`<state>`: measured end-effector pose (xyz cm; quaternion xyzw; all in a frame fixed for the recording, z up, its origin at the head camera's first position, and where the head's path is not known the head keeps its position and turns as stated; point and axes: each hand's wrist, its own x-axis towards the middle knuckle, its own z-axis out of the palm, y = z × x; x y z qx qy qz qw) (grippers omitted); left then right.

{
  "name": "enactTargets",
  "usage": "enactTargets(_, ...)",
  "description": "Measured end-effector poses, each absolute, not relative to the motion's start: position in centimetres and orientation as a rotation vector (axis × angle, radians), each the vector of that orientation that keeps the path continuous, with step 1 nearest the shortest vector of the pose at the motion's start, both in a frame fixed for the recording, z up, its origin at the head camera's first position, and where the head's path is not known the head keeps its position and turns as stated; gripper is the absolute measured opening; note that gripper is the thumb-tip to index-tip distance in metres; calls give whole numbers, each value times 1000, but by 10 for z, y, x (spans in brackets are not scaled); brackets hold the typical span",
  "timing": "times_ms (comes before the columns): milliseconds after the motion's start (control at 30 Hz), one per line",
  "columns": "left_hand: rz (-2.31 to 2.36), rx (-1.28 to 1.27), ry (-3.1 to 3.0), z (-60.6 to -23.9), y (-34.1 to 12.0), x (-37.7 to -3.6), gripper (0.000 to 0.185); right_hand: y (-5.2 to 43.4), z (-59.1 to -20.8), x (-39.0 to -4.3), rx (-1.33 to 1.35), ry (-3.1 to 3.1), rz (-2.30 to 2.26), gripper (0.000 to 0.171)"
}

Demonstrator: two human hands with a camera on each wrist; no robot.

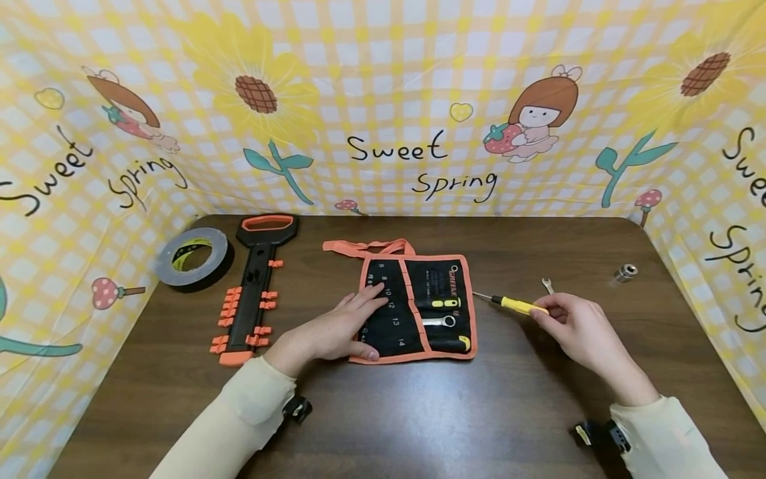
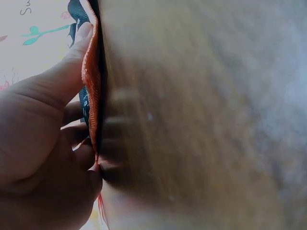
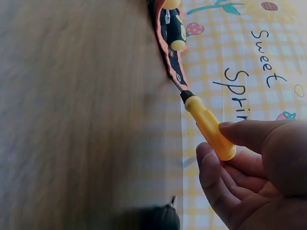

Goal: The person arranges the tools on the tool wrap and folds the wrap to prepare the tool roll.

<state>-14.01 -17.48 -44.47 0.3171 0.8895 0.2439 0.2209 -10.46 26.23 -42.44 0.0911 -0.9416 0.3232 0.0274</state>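
A black tool pouch (image 1: 383,336) with orange trim and numbered pockets lies flat on the table. My left hand (image 1: 335,332) rests on its left part, fingers spread over the pockets and thumb near the front edge. In the left wrist view the thumb lies over the orange border (image 2: 91,72). A wrench (image 1: 439,322) and yellow-and-black handles (image 1: 463,342) show in the pouch's right part. My right hand (image 1: 577,329) pinches a screwdriver (image 1: 519,306) by the end of its yellow handle. The shaft points left, its tip by the pouch's right edge; whether they touch, I cannot tell.
Behind the right hand lies a small wrench (image 1: 547,285), partly hidden. A metal socket (image 1: 626,273) is at the far right. On the left are a roll of tape (image 1: 221,263) and a black holder (image 1: 254,293) with orange clips. A patterned cloth (image 1: 395,100) encloses the table.
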Motion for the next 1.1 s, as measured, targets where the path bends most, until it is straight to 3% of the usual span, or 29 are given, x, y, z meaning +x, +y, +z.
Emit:
enactTargets(400,603,932,2496,-445,-174,-142,95,263,-418,-108,173,-2772,994,17)
enactTargets(1100,513,879,2521,-435,-172,-138,97,213,-420,-141,362,-2906,1198,14)
